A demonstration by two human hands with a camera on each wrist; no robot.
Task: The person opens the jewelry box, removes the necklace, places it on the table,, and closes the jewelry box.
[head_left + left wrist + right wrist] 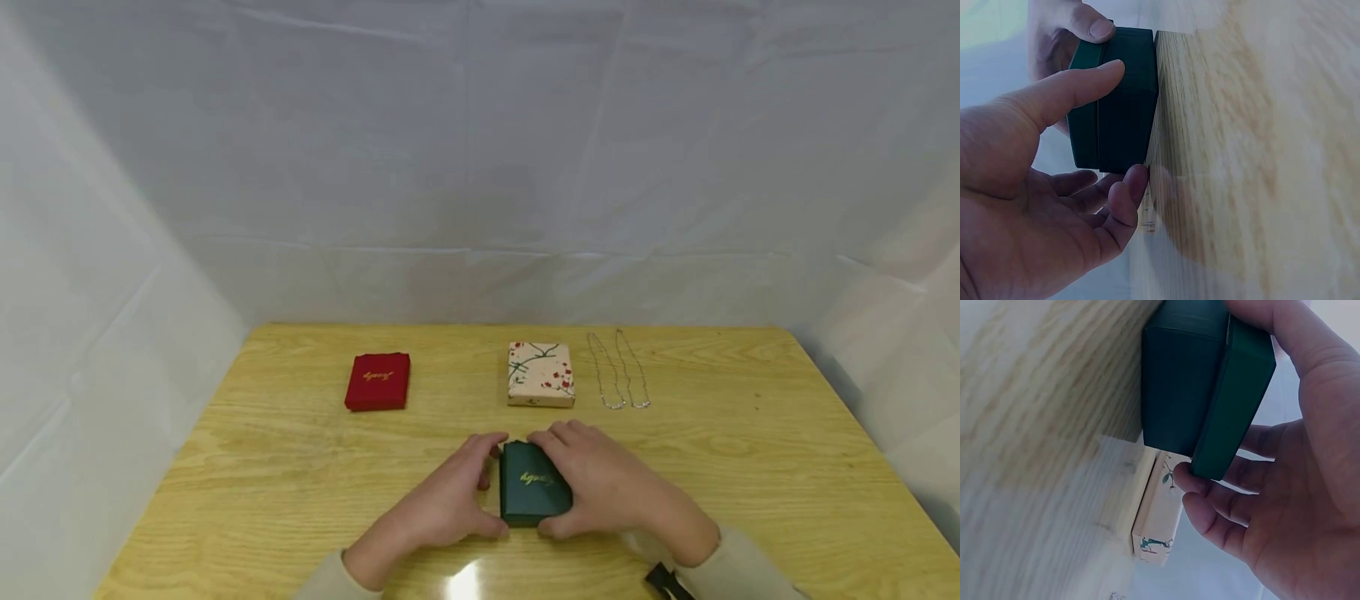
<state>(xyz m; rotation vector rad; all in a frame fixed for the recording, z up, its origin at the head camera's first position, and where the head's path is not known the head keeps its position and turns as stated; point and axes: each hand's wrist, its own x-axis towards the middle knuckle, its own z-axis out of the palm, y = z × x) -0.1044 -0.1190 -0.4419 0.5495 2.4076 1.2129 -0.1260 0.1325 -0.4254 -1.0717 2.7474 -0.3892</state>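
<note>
A dark green box point(534, 482) with gold lettering on its lid lies on the table between both hands. My right hand point(600, 479) grips it from the right, thumb at the near side and fingers over the far side; in the right wrist view fingertips touch the lid edge point(1235, 406). My left hand point(450, 492) spans the box's left end, thumb at the near corner and forefinger at the far corner. The left wrist view shows that thumb point(1094, 84) over the box's near face, with the other fingers curled beside its left end. The lid sits on the base.
A red box point(378, 382) with gold lettering lies at the back left. Behind the green box is a cream box point(541, 375) with a floral print. Two thin chain necklaces point(618, 375) lie right of it. White sheeting point(465, 167) stands behind the wooden table point(262, 467).
</note>
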